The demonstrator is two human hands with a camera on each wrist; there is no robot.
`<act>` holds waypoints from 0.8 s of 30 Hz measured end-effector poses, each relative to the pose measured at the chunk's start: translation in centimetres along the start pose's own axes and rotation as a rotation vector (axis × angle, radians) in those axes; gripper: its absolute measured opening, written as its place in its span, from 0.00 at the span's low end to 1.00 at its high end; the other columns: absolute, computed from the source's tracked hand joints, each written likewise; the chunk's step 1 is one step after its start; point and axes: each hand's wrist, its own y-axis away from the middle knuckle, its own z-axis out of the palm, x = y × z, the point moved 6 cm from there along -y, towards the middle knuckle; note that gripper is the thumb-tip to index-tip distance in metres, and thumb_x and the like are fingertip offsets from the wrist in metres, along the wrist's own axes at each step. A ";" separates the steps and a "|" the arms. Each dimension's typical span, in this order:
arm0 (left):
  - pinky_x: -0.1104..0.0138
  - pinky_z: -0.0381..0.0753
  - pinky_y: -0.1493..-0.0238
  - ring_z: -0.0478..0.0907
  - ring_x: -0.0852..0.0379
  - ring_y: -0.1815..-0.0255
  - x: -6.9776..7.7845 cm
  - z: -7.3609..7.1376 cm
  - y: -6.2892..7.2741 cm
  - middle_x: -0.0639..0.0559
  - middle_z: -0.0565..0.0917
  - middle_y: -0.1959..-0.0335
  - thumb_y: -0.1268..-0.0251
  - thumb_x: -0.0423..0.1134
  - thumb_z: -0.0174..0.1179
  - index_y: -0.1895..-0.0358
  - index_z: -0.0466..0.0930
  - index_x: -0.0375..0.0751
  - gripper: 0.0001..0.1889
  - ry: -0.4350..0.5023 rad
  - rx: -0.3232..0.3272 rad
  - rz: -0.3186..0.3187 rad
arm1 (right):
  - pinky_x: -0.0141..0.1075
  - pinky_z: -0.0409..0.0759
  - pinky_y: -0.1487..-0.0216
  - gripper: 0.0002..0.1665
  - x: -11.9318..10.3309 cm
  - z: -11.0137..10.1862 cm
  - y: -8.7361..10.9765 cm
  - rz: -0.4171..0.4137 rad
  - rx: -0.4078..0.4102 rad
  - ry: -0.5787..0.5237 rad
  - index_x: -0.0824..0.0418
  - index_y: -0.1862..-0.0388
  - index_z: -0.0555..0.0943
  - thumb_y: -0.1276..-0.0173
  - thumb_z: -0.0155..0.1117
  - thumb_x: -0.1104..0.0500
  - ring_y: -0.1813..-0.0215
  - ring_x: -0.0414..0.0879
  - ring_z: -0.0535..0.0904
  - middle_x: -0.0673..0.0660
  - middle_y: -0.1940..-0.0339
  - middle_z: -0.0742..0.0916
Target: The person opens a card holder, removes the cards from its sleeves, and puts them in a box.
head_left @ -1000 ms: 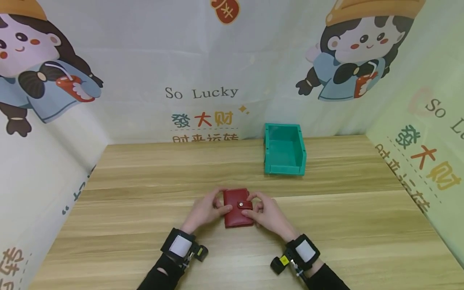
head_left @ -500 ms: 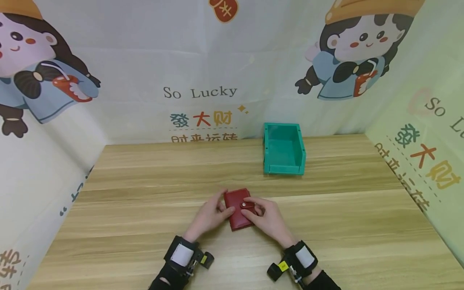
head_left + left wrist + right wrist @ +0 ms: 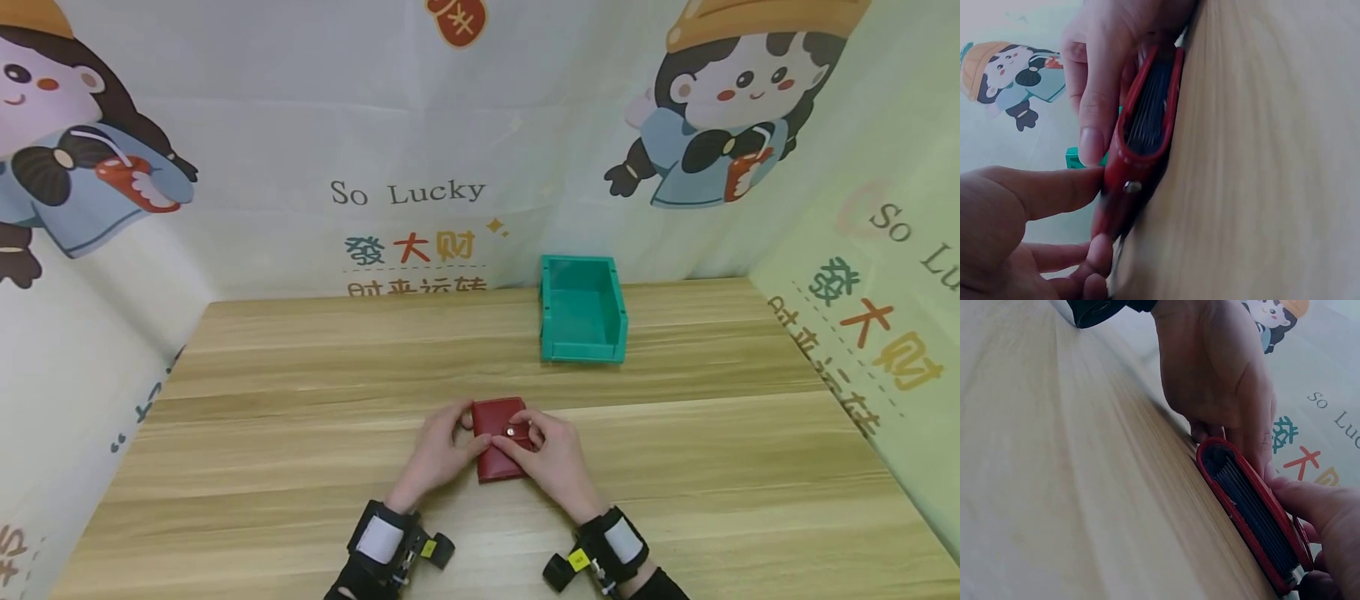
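Note:
A small red card wallet (image 3: 495,463) with a strap and metal snap (image 3: 511,432) lies on the wooden table, its strap at the right side. My left hand (image 3: 441,446) pinches its left edge, thumb on the cover. From the other side my right hand (image 3: 557,457) grips the wallet, thumb on the cover and index finger at the strap by the snap. A stack of dark card sleeves (image 3: 1254,509) shows between the covers in the right wrist view. In the left wrist view the rounded spine (image 3: 1132,172) faces the camera. Fingertips under the wallet are partly hidden.
A green open-front plastic bin (image 3: 585,353) stands at the back of the table (image 3: 337,358), right of centre. A printed cloth backdrop (image 3: 300,125) encloses the back and sides. Each wrist wears a strapped black camera.
The wallet has shifted a little to the right and nearer, tilting midway and then straightening somewhat. Both hands have moved along with it; the right index finger has shifted at the strap.

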 end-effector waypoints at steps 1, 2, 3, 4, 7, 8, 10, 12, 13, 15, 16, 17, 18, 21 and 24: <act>0.50 0.69 0.45 0.75 0.40 0.51 0.0 0.0 0.1 0.40 0.83 0.57 0.30 0.40 0.68 0.33 0.74 0.23 0.30 -0.007 0.016 0.010 | 0.26 0.57 0.73 0.16 -0.1 0.0 0.1 -0.018 0.007 0.010 0.61 0.57 0.88 0.39 0.83 0.55 0.77 0.31 0.60 0.43 0.81 0.69; 0.45 0.68 0.41 0.74 0.36 0.45 0.0 0.0 0.2 0.37 0.83 0.53 0.30 0.41 0.67 0.34 0.75 0.24 0.29 -0.009 0.030 0.014 | 0.26 0.56 0.73 0.16 -0.2 0.0 0.1 -0.033 0.013 0.021 0.61 0.56 0.88 0.39 0.83 0.55 0.77 0.30 0.60 0.44 0.81 0.69; 0.41 0.66 0.38 0.73 0.33 0.41 0.0 0.0 0.2 0.35 0.83 0.50 0.29 0.41 0.66 0.33 0.75 0.25 0.28 -0.009 0.040 0.014 | 0.26 0.56 0.73 0.16 -0.3 -0.1 0.1 -0.044 0.017 0.029 0.60 0.56 0.89 0.39 0.83 0.55 0.77 0.30 0.60 0.44 0.81 0.70; 0.37 0.63 0.36 0.71 0.30 0.38 -0.1 0.0 0.2 0.33 0.83 0.46 0.29 0.40 0.66 0.33 0.75 0.26 0.28 0.003 0.047 0.003 | 0.26 0.56 0.72 0.16 -0.3 -0.1 0.2 -0.053 0.020 0.038 0.60 0.56 0.89 0.40 0.83 0.55 0.77 0.30 0.60 0.44 0.80 0.70; 0.31 0.60 0.32 0.70 0.25 0.33 0.1 0.0 0.0 0.28 0.80 0.38 0.32 0.35 0.66 0.34 0.77 0.27 0.26 0.051 0.055 -0.038 | 0.27 0.56 0.72 0.15 -0.4 -0.1 0.2 -0.061 0.027 0.060 0.59 0.58 0.89 0.40 0.83 0.55 0.76 0.30 0.60 0.44 0.80 0.70; 0.32 0.60 0.30 0.70 0.25 0.31 0.0 0.0 -0.1 0.27 0.80 0.37 0.32 0.34 0.66 0.33 0.77 0.27 0.26 0.067 0.055 -0.048 | 0.27 0.55 0.71 0.15 -0.4 -0.1 0.2 -0.057 0.028 0.069 0.58 0.59 0.88 0.40 0.83 0.55 0.76 0.31 0.60 0.44 0.80 0.70; 0.35 0.64 0.29 0.73 0.28 0.32 0.0 0.1 -0.2 0.28 0.81 0.36 0.33 0.31 0.67 0.34 0.78 0.28 0.25 0.096 0.055 -0.064 | 0.27 0.55 0.71 0.15 -0.3 -0.1 0.2 -0.043 0.023 0.089 0.57 0.60 0.88 0.41 0.84 0.53 0.76 0.31 0.60 0.44 0.80 0.69; 0.39 0.71 0.32 0.78 0.32 0.37 0.1 0.1 -0.3 0.31 0.83 0.38 0.33 0.29 0.67 0.34 0.78 0.28 0.25 0.123 0.054 -0.077 | 0.27 0.56 0.71 0.16 -0.2 0.0 0.1 -0.022 0.013 0.110 0.56 0.61 0.87 0.40 0.83 0.51 0.75 0.32 0.60 0.44 0.80 0.69; 0.42 0.73 0.34 0.79 0.35 0.39 0.1 0.2 -0.3 0.32 0.84 0.40 0.33 0.28 0.67 0.34 0.78 0.29 0.25 0.138 0.053 -0.086 | 0.28 0.56 0.71 0.16 -0.2 0.0 0.0 -0.009 0.007 0.113 0.56 0.61 0.86 0.40 0.83 0.50 0.75 0.32 0.60 0.44 0.80 0.69; 0.48 0.74 0.38 0.79 0.40 0.45 0.1 0.2 -0.3 0.34 0.85 0.45 0.34 0.28 0.68 0.34 0.79 0.30 0.25 0.159 0.057 -0.104 | 0.28 0.56 0.71 0.16 -0.1 0.1 -0.1 0.028 -0.014 0.115 0.55 0.62 0.85 0.39 0.82 0.49 0.75 0.33 0.61 0.44 0.80 0.68; 0.51 0.73 0.40 0.78 0.43 0.47 0.0 0.2 -0.4 0.35 0.85 0.47 0.35 0.28 0.68 0.34 0.80 0.30 0.25 0.163 0.058 -0.110 | 0.28 0.56 0.71 0.16 0.0 0.1 -0.1 0.046 -0.025 0.110 0.55 0.62 0.85 0.39 0.82 0.49 0.75 0.34 0.61 0.44 0.79 0.68; 0.53 0.72 0.42 0.77 0.44 0.49 -0.1 0.3 -0.4 0.36 0.84 0.49 0.35 0.27 0.68 0.35 0.80 0.30 0.24 0.167 0.059 -0.115 | 0.29 0.55 0.71 0.16 0.1 0.2 -0.2 0.063 -0.036 0.105 0.55 0.62 0.84 0.38 0.81 0.49 0.75 0.34 0.61 0.44 0.79 0.68; 0.54 0.71 0.43 0.77 0.46 0.50 -0.1 0.3 -0.4 0.37 0.84 0.51 0.35 0.27 0.69 0.35 0.80 0.30 0.24 0.168 0.060 -0.119 | 0.29 0.55 0.70 0.15 0.1 0.2 -0.3 0.078 -0.047 0.100 0.55 0.63 0.84 0.37 0.81 0.49 0.75 0.35 0.61 0.43 0.79 0.68; 0.57 0.71 0.46 0.76 0.47 0.51 -0.3 0.5 -0.5 0.38 0.84 0.52 0.35 0.27 0.69 0.35 0.80 0.30 0.24 0.161 0.054 -0.125 | 0.29 0.54 0.70 0.14 0.2 0.3 -0.5 0.099 -0.068 0.093 0.55 0.64 0.82 0.35 0.79 0.50 0.75 0.36 0.61 0.44 0.80 0.67; 0.57 0.71 0.46 0.76 0.47 0.50 -0.4 0.6 -0.6 0.38 0.84 0.51 0.35 0.28 0.69 0.35 0.80 0.31 0.24 0.154 0.043 -0.132 | 0.29 0.54 0.71 0.14 0.2 0.3 -0.6 0.092 -0.076 0.099 0.55 0.65 0.81 0.34 0.78 0.51 0.76 0.36 0.61 0.44 0.80 0.66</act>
